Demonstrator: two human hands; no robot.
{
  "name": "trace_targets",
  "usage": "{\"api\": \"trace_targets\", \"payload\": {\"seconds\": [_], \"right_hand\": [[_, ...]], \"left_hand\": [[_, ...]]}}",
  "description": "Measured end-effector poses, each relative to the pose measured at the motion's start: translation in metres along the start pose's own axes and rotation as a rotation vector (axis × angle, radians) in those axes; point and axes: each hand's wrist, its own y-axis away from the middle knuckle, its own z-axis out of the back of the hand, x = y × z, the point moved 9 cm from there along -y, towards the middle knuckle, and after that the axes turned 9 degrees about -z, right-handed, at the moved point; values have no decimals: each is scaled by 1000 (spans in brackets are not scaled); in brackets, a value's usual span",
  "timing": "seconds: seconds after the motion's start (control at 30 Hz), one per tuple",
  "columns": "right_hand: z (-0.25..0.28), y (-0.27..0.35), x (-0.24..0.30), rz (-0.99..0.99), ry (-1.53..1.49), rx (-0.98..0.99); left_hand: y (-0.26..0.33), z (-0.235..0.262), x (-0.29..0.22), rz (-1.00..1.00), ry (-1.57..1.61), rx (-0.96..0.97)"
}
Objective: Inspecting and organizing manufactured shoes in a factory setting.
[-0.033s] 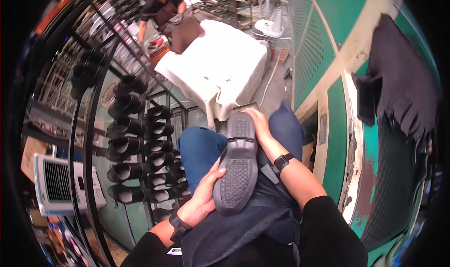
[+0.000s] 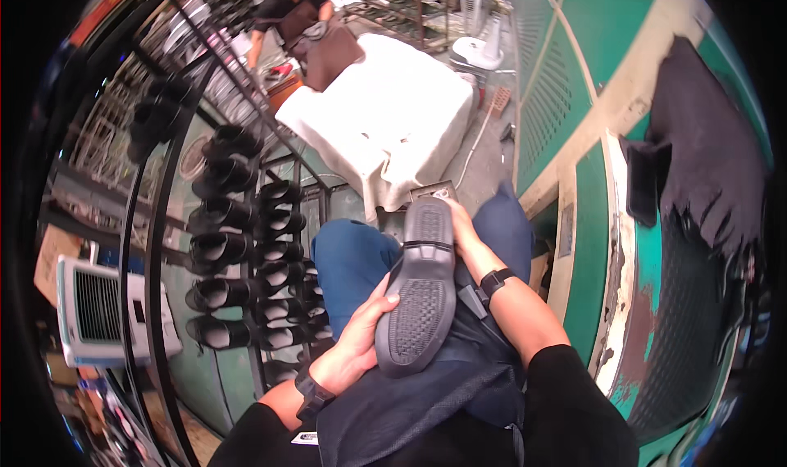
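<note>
A black shoe (image 2: 416,303) lies sole-up over my lap, its patterned tread facing me and its heel pointing away. My left hand (image 2: 362,329) grips the shoe's left side near the forefoot, thumb resting on the sole's edge. Around the heel end on the right wraps my right hand (image 2: 461,225); its fingers are mostly hidden behind the shoe. The upper of the shoe is turned away from view. Under it are a dark apron (image 2: 410,405) and my blue trousers (image 2: 348,254).
A rack of black shoes (image 2: 220,254) stands at my left, next to a white fan-like unit (image 2: 102,315). Ahead is a table with a white cloth (image 2: 385,98); a person (image 2: 299,16) works beyond it. Green cabinets (image 2: 590,197) line the right, with a dark cloth (image 2: 705,147) hanging there.
The view has shifted very slightly. Both hands keep the same hold on the shoe, and the shoe sits a touch farther right in the picture.
</note>
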Motion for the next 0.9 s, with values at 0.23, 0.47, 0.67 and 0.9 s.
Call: {"api": "trace_targets", "payload": {"seconds": [0.23, 0.47, 0.67, 0.9], "right_hand": [[10, 46, -54, -547, -278, 448], [-69, 60, 62, -277, -529, 671], [-88, -75, 86, -360, -660, 231], [-213, 155, 47, -910, -277, 1339]], "left_hand": [[31, -45, -86, -457, -315, 258], [46, -30, -156, -869, -246, 265], [86, 18, -156, -1002, -390, 25], [141, -2, -163, -1282, -1794, -417]]}}
